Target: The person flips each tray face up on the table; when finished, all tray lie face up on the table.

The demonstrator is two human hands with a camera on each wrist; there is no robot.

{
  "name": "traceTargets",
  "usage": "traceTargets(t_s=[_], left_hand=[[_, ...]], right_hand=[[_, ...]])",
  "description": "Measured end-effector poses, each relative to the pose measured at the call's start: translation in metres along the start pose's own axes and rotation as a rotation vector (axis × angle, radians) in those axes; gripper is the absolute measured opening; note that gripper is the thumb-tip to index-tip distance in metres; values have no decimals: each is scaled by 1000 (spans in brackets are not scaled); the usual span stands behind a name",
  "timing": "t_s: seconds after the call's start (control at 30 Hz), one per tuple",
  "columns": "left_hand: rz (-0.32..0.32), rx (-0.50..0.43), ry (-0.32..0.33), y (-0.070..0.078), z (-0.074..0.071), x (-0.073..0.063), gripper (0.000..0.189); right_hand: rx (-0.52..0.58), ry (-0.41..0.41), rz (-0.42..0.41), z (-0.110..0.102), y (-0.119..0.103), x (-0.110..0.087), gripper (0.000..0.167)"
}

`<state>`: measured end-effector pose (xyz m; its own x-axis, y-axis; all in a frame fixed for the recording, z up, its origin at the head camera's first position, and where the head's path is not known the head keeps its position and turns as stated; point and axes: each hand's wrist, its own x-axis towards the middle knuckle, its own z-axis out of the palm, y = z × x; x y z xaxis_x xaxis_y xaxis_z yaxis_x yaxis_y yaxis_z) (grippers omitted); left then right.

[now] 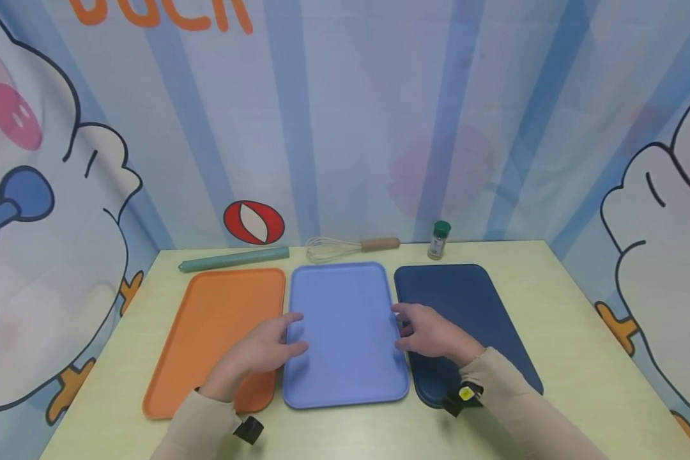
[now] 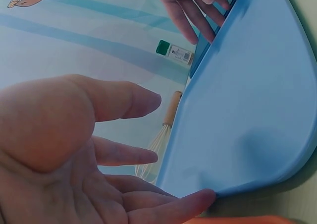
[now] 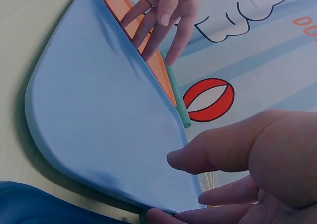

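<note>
A light blue tray [image 1: 345, 338] lies on the table between an orange tray [image 1: 230, 313] and a dark blue tray [image 1: 454, 294]. My left hand [image 1: 264, 345] is at its left edge, thumb and fingers spread apart, with a fingertip right at the rim in the left wrist view. Over the inner edge of the dark blue tray, my right hand [image 1: 431, 330] reaches to the light blue tray's right rim, its fingers loosely extended. In the right wrist view those fingertips [image 3: 158, 216] meet the rim, while the thumb stands apart above the tray. Neither hand grips it.
Behind the trays lie a green rolled stick [image 1: 236, 259] and a whisk [image 1: 351, 248] with a wooden handle. A small green-capped jar [image 1: 439, 240] stands at the back right. A printed curtain [image 1: 345, 128] rises along the table's back edge.
</note>
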<state>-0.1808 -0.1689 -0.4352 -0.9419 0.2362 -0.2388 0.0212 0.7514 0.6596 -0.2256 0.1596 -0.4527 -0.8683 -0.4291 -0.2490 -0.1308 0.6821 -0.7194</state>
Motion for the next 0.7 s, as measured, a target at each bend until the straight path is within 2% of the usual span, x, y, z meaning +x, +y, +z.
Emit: traceTargets(t_s=[0.23,0.47,0.7], left_hand=[[15,42,38,4,4,0,66],[63,78,83,14,11,2,67],[126,-26,130,14,25,12,57]], right_hand=[[17,-5,-2,-2,3,-2,71],[4,-7,-67,-9,10,-4,64],[-23,-10,-104,-20,16,-7,58]])
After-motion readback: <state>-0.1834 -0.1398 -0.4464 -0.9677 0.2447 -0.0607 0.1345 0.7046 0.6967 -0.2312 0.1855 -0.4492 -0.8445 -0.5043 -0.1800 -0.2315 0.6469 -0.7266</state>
